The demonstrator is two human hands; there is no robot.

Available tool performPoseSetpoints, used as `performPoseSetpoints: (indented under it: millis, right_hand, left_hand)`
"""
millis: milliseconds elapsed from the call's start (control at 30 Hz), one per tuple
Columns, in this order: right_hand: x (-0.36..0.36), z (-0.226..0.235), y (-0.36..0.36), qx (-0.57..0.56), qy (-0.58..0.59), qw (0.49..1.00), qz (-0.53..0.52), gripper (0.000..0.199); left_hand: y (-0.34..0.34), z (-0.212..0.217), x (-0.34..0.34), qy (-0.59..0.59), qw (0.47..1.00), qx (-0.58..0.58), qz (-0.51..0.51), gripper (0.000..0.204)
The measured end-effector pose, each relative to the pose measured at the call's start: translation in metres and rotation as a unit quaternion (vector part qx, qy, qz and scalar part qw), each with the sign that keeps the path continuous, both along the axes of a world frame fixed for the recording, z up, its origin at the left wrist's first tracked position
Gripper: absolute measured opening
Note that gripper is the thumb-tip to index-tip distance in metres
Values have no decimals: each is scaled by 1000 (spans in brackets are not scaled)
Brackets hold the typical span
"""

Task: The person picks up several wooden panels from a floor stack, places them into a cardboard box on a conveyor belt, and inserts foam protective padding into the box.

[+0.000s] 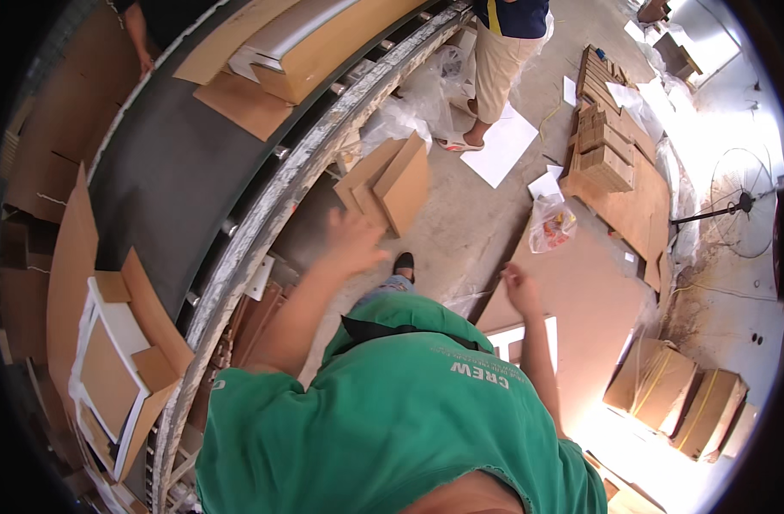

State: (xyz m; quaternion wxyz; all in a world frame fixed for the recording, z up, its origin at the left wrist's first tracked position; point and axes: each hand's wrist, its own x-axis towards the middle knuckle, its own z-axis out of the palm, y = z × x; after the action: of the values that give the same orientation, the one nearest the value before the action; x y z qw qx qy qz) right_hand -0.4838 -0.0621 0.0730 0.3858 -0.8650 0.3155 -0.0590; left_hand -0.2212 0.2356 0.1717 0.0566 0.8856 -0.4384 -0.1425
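Note:
My left hand [353,242] is open in the air, its fingers spread apart and holding nothing. It is beside the conveyor's worn metal side rail [263,214], near folded brown cardboard pieces [400,184] that stand on the floor. My right hand [522,289] has its fingers curled in, and I see nothing in them. Below it lies a large brown board [572,295]. A clear plastic bag [552,224] with small red and yellow items rests on that board, a short way ahead of my right hand.
On the dark conveyor belt [182,154] are an open carton with white-framed panels [113,377] and a long carton [323,51]. A person [503,60] stands ahead by white sheets [501,146]. Wood bundles [606,150], a fan [743,203] and strapped cartons [657,385] are at right.

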Motion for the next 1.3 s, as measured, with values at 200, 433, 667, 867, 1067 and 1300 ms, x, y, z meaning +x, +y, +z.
performPoseSetpoints:
  millis: [200, 433, 667, 867, 1067, 1300]
  right_hand:
    - [0, -22, -19, 102, 266, 949, 133, 35]
    - [62, 13, -150, -66, 252, 957, 131, 32]
    - [202, 95, -109, -105, 115, 895, 418, 44]
    - [262, 228, -232, 156, 105, 912, 364, 46]
    - [267, 271, -263, -82, 44, 941, 325, 28]
    - [311, 199, -258, -188, -118, 969, 111, 36]
  left_hand:
    - [58, -13, 102, -163, 921, -131, 330, 56]
    - [30, -46, 115, -161, 894, -21, 418, 85]
    - [25, -50, 93, -166, 866, -54, 468, 93]
    - [35, -51, 96, -166, 897, -95, 399, 85]
    - [-3, -36, 75, -123, 889, -146, 415, 59]
    - [-106, -104, 95, 86, 921, -190, 329, 26]
